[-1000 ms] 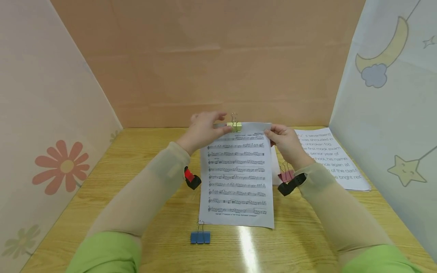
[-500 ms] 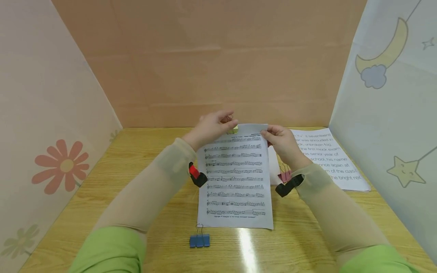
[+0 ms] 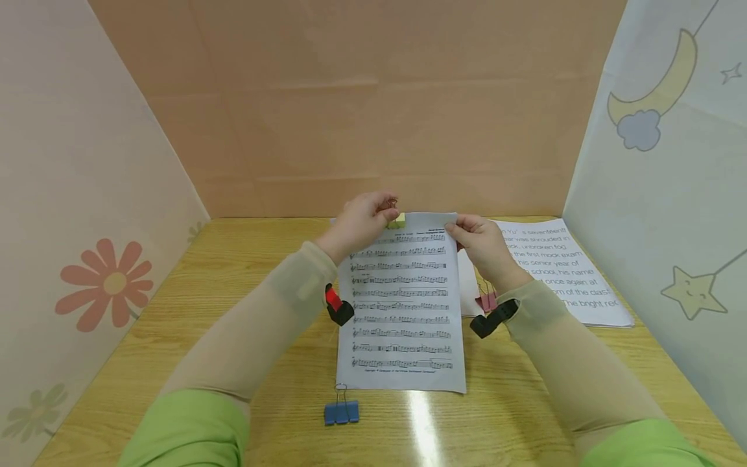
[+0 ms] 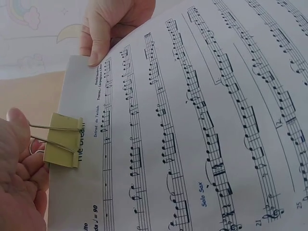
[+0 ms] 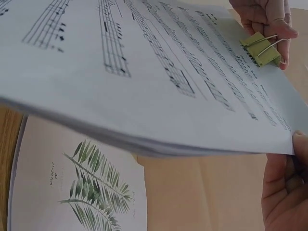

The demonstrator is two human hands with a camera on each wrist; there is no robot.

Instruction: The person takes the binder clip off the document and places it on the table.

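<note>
My wooden table (image 3: pixel 192 337) carries a blue binder clip (image 3: pixel 342 411) near its front edge; a pink binder clip (image 3: pixel 487 301) lies right of centre beside my wrist; a printed text sheet (image 3: pixel 574 272) rests flat at the far right, touching another sheet's edge.

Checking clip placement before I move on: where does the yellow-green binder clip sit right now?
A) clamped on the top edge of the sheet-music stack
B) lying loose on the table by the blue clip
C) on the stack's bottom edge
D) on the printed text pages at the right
A: the yellow-green binder clip grips the top edge of the sheet-music stack, with the left hand pinching its wire handles.
</note>
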